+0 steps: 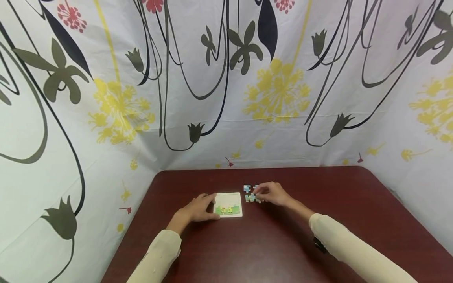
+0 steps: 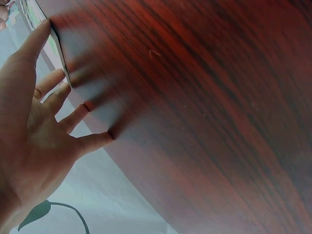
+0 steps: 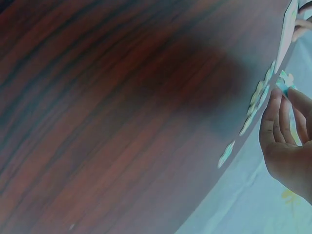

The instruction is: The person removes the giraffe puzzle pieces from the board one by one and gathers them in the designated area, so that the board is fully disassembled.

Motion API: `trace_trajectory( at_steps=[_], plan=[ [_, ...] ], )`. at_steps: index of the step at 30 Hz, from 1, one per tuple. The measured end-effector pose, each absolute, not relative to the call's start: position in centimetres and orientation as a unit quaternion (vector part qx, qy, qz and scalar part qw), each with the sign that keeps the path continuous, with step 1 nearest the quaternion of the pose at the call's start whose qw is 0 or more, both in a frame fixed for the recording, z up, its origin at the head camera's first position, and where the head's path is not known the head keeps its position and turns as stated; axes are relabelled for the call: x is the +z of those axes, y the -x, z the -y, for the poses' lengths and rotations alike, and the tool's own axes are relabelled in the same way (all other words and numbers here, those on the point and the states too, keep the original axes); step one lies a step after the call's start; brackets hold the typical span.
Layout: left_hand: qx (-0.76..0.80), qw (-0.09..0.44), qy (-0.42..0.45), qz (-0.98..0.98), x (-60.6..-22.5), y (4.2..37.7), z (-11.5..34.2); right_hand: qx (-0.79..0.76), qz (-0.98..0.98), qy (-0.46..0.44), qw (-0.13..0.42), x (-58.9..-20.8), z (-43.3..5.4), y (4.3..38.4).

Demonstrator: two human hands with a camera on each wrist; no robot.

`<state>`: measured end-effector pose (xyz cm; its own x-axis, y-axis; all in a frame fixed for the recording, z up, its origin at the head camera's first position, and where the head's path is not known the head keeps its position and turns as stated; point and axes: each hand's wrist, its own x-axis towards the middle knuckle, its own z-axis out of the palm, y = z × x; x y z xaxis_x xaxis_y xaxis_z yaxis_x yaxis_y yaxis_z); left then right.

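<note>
A small white-framed puzzle board (image 1: 227,198) lies on the table, its lower part filled with green and yellow picture pieces. My left hand (image 1: 199,208) rests at the board's left side, thumb and index finger touching its edge. In the left wrist view, the fingers of that hand are spread and mostly straight. My right hand (image 1: 274,193), right of the board, pinches a jigsaw piece (image 3: 284,80) between thumb and fingertips, as the right wrist view shows. Loose blue-and-green jigsaw pieces (image 1: 250,197) lie under and beside this hand, which partly hides them.
The dark red-brown table (image 1: 226,251) has rounded far corners. A white cloth (image 1: 219,118) with printed flowers hangs behind it and at both sides. A dark object (image 1: 319,244) shows beneath the right sleeve.
</note>
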<state>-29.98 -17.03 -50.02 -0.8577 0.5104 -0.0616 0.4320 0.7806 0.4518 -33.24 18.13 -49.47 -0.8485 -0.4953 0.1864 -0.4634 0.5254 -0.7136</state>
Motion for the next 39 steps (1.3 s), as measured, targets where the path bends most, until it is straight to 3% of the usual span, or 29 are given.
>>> trace_trajectory(
  at_steps=[18, 29, 39],
  plan=[
    [0.212, 0.097, -0.252, -0.939, -50.2, 29.9, 17.1, -0.361, -0.899, 0.246, 0.017, -50.6, -23.6, 33.8],
    [0.215, 0.092, -0.255, -0.938, -50.1, 29.8, 17.1, -0.316, -0.915, 0.250, -0.020, -51.3, -24.2, 34.2],
    [0.218, 0.097, -0.256, -0.937, -49.9, 29.9, 17.2, -0.329, -0.905, 0.270, -0.020, -50.2, -22.1, 34.0]
  ],
)
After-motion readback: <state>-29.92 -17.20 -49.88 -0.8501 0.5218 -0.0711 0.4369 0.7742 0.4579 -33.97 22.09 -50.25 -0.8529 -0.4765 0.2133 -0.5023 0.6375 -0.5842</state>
